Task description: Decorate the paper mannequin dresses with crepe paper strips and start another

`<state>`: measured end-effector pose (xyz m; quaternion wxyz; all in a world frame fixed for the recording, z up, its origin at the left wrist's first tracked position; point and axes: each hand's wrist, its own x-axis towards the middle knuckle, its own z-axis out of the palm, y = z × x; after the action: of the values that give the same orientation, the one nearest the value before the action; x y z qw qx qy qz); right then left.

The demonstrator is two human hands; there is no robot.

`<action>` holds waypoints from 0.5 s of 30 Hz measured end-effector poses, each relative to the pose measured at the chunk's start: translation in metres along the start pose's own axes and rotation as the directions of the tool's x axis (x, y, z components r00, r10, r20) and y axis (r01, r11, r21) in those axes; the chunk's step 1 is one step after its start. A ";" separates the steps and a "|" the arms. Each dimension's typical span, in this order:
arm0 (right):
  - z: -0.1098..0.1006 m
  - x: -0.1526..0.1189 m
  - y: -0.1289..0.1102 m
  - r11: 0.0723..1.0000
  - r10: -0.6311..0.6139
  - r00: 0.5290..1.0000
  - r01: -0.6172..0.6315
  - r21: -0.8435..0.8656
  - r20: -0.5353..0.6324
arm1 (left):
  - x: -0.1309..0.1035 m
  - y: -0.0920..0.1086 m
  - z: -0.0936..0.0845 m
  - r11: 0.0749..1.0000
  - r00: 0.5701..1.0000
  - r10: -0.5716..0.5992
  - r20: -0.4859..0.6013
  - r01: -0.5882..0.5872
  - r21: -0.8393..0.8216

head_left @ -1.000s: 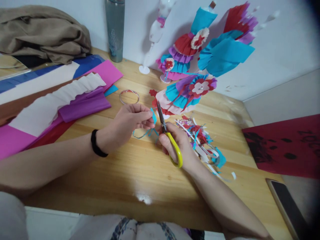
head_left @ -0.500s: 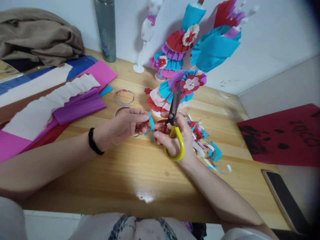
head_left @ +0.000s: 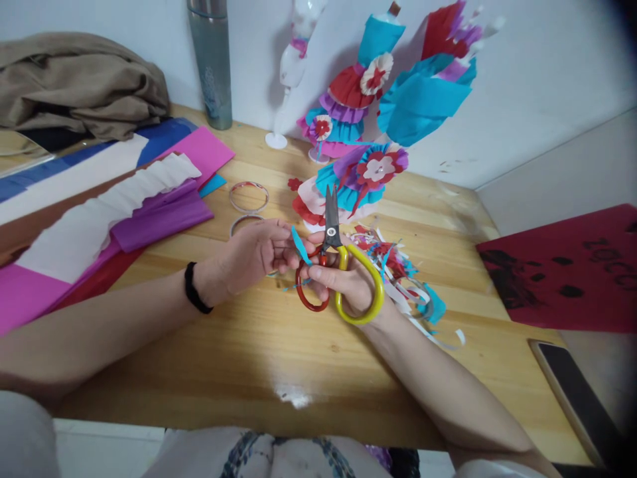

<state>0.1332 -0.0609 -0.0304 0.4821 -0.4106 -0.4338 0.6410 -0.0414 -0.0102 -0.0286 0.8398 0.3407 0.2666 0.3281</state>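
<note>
Wooden table (head_left: 223,358), right fingers (head_left: 322,274) holding scissors (head_left: 332,222), pinching blue strip (head_left: 299,243), left fingers (head_left: 279,244) half-curled alongside

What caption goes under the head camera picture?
Narrow blue paper strip between left hand and right hand, which holds yellow-and-red-handled metal scissors.

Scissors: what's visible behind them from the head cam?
Behind the blades of the scissors, the ruffled paper skirt shows on both sides; through the yellow loop, the right hand. Whatever lies directly behind the metal is covered.
</note>
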 end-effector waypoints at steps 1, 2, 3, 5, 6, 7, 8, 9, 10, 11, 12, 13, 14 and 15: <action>0.000 0.001 -0.001 1.000 0.009 1.000 -0.009 0.007 0.004 | 0.001 -0.001 -0.001 1.000 1.000 0.007 -0.005 -0.007 -0.005; 0.000 0.001 -0.002 1.000 0.021 1.000 -0.021 0.010 0.010 | 0.001 -0.002 -0.001 1.000 1.000 0.019 -0.009 -0.019 -0.009; 0.000 0.001 -0.003 0.999 0.033 0.999 -0.033 0.011 0.016 | 0.002 -0.004 -0.001 0.999 0.999 0.034 -0.011 -0.034 -0.013; 0.001 0.001 -0.005 0.999 0.048 0.999 -0.048 0.016 0.016 | 0.003 -0.006 -0.002 0.998 0.998 0.061 -0.006 -0.061 -0.016; 0.001 0.001 -0.006 0.998 0.055 0.998 -0.055 0.019 0.013 | 0.003 -0.007 -0.002 0.997 0.997 0.071 0.001 -0.071 -0.018; 0.001 0.001 -0.006 0.998 0.063 0.998 -0.063 0.021 0.010 | 0.003 -0.007 -0.002 0.997 0.997 0.078 0.007 -0.077 -0.019; 0.001 0.000 -0.006 0.997 0.069 0.998 -0.069 0.023 0.007 | 0.003 -0.008 -0.003 0.996 0.996 0.085 0.009 -0.085 -0.021; 0.001 0.000 -0.006 0.997 0.077 0.997 -0.077 0.023 0.006 | 0.004 -0.008 -0.003 0.996 0.996 0.089 0.008 -0.089 -0.022; 0.000 0.000 -0.006 0.996 0.084 0.996 -0.084 0.022 0.006 | 0.004 -0.009 -0.004 0.995 0.996 0.094 0.007 -0.094 -0.022; 0.000 0.000 -0.006 0.996 0.089 0.996 -0.090 0.021 0.009 | 0.004 -0.009 -0.004 0.995 0.995 0.100 0.005 -0.100 -0.021; 0.000 -0.001 -0.005 0.995 0.094 0.996 -0.094 0.020 0.011 | 0.004 -0.009 -0.005 0.994 0.995 0.103 0.004 -0.103 -0.019; 0.000 -0.001 -0.005 0.995 0.096 0.995 -0.096 0.017 0.013 | 0.004 -0.009 -0.005 0.994 0.994 0.108 0.004 -0.108 -0.017; 0.000 -0.001 -0.005 0.995 0.094 0.995 -0.094 0.012 0.016 | 0.004 -0.009 -0.006 0.994 0.994 0.111 0.005 -0.111 -0.016; -0.001 -0.001 -0.005 0.996 0.090 0.996 -0.090 0.003 0.021 | 0.004 -0.009 -0.006 0.994 0.994 0.113 0.008 -0.113 -0.014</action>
<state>0.1352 -0.0613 -0.0258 0.4488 -0.4220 -0.4189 0.6671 -0.0396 -0.0100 -0.0400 0.8235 0.3509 0.2408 0.3752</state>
